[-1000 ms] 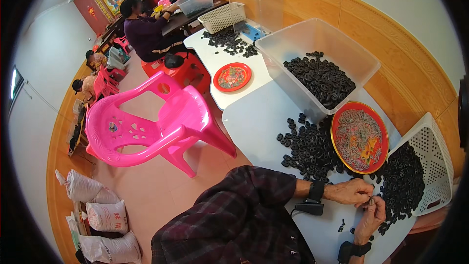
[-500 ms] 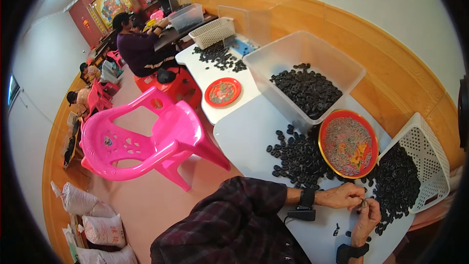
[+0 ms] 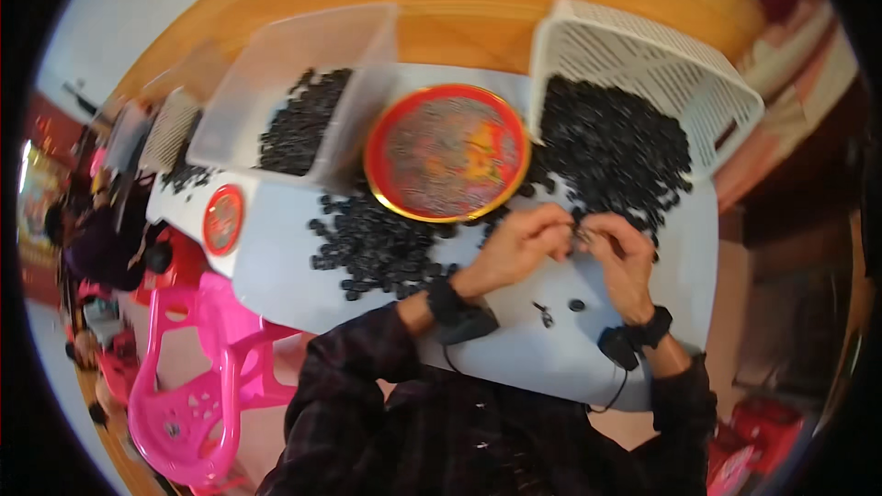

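- Head view: I see my left hand (image 3: 516,243) and right hand (image 3: 625,253) meeting fingertip to fingertip, both pinched nearly closed on one small black round piece (image 3: 581,235), too blurred to tell more.
- I'd keep the pinch light and the wrists resting on the white table top (image 3: 514,358).
- Just beyond the hands sit the heap of small black pieces (image 3: 616,142) and the round red tray with a gold rim (image 3: 447,165); two stray pieces (image 3: 576,305) lie between my wrists.
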`<move>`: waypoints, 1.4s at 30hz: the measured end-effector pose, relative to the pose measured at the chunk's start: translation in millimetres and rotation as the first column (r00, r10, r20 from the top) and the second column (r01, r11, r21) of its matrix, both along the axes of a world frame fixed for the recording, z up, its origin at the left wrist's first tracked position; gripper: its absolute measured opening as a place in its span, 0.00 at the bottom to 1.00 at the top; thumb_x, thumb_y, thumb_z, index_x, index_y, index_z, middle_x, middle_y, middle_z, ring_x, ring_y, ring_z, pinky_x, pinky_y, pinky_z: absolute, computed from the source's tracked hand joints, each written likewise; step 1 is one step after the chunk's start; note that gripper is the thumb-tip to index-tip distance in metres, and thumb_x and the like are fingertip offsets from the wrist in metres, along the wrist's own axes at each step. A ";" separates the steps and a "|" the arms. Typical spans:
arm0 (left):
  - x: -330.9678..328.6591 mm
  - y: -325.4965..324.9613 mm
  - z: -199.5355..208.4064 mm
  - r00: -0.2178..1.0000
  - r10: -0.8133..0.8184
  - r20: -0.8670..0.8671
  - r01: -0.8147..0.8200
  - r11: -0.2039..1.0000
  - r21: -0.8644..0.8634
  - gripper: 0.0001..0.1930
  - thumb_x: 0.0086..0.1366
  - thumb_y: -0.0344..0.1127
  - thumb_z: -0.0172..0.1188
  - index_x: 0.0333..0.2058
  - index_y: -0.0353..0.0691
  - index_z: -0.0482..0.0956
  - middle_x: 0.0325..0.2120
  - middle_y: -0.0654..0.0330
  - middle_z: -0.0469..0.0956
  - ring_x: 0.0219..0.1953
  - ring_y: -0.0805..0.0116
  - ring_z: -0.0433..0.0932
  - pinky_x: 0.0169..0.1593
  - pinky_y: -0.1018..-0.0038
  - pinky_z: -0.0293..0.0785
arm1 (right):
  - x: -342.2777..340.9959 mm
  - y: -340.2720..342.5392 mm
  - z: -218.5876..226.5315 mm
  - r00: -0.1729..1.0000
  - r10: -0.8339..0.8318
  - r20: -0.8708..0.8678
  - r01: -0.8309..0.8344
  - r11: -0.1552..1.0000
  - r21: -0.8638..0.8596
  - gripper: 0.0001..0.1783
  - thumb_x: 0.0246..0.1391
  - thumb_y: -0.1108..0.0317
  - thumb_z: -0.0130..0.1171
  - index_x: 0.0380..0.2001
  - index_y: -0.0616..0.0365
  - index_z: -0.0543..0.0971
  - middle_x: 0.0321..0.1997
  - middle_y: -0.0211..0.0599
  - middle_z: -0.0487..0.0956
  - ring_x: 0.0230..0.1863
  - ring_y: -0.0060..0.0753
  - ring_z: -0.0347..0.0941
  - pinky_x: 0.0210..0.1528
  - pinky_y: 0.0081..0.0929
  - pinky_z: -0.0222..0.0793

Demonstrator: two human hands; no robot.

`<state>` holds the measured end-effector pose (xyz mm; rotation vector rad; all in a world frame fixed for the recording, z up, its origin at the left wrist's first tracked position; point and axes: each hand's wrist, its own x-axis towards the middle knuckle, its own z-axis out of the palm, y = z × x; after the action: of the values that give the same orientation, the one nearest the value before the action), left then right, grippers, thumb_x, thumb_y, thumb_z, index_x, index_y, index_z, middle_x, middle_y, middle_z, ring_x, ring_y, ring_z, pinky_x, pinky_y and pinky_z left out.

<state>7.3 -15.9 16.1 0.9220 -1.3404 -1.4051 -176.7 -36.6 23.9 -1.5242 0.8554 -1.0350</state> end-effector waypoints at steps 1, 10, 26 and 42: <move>-0.7 -1.3 5.6 0.999 -0.008 0.031 0.008 1.000 0.017 0.06 0.66 0.29 0.48 0.35 0.33 0.73 0.26 0.64 0.74 0.29 0.79 0.72 0.36 0.80 0.70 | -3.1 -1.0 -1.2 0.999 -0.046 -0.015 0.046 0.999 0.014 0.06 0.55 0.78 0.52 0.36 0.65 0.75 0.33 0.31 0.76 0.33 0.19 0.70 0.37 0.17 0.68; 2.4 2.0 -2.8 0.991 -0.087 0.105 0.082 0.996 0.046 0.06 0.66 0.30 0.48 0.34 0.34 0.72 0.25 0.65 0.74 0.28 0.79 0.72 0.37 0.80 0.69 | -3.9 10.0 -7.5 0.988 -0.006 0.155 -0.008 0.996 0.093 0.09 0.52 0.79 0.58 0.38 0.63 0.74 0.33 0.29 0.75 0.33 0.17 0.70 0.38 0.17 0.69; 4.6 1.9 2.0 0.947 -0.148 0.286 0.161 0.987 -0.023 0.05 0.63 0.29 0.49 0.33 0.34 0.72 0.22 0.63 0.74 0.25 0.77 0.72 0.32 0.79 0.68 | -6.5 8.6 -7.0 0.997 0.070 0.033 -0.071 0.997 0.030 0.08 0.51 0.80 0.57 0.36 0.62 0.74 0.32 0.28 0.75 0.33 0.17 0.70 0.37 0.17 0.68; -1.8 3.8 7.6 0.919 -0.092 0.382 0.124 0.991 -0.058 0.03 0.61 0.26 0.50 0.31 0.33 0.71 0.19 0.63 0.73 0.24 0.76 0.73 0.31 0.79 0.69 | -11.5 6.7 -5.8 0.992 0.086 -0.087 -0.091 0.994 -0.052 0.07 0.49 0.83 0.58 0.33 0.65 0.73 0.32 0.32 0.76 0.33 0.20 0.71 0.39 0.20 0.69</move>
<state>5.5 -12.1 23.7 1.1189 -1.7484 -1.2833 -188.2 -30.0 18.0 -1.6485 0.8153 -0.9421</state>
